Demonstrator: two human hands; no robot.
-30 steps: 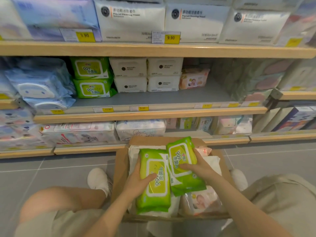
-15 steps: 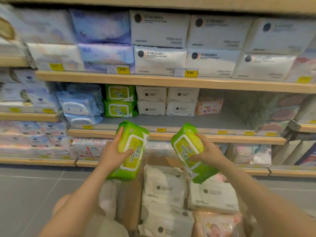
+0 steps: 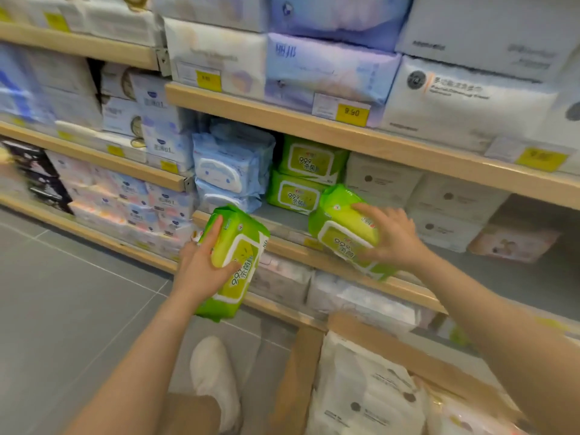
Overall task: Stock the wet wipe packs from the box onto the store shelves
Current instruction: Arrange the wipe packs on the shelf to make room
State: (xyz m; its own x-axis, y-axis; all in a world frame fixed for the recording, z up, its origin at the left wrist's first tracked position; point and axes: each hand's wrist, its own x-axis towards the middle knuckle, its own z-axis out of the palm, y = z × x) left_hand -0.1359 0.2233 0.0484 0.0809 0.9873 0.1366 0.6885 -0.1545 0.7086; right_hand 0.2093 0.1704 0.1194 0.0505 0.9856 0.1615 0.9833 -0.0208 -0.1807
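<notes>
Nearest the camera, the brown cardboard box [image 3: 314,368] stands open on the grey tiled floor, with white soft-plastic wipe packs [image 3: 367,390] lying in it; a white shoe [image 3: 215,375] shows just left of it.

Above the box both arms reach toward the shelving. The left hand [image 3: 201,271] grips a green plastic wet wipe pack with a white lid flap [image 3: 235,262], fingers [image 3: 216,230] curled over its upper end and the thumb across its face; this pack hangs in the air in front of the shelf edge, not yet on it. The right hand [image 3: 392,237] holds a second green wet wipe pack [image 3: 342,230], fingers spread over its top, the pack tilted with its lower end over the pale wooden shelf lip [image 3: 329,262].

The step in hand looks like placing: two green packs are out of the box and arriving at the middle shelf. Further in, two matching green packs stacked on that shelf [image 3: 304,174] mark the likely spot, with bare grey shelf in front of them. The next move calls for levelling the right pack and sliding it inward over the lip, then the left one.

Blue wipe packs [image 3: 232,171] stand close on the left of the green stack and white boxy packs [image 3: 379,180] on the right, so the gap is narrow; a tilted pack could catch on the lip or nudge the neighbours.
</notes>
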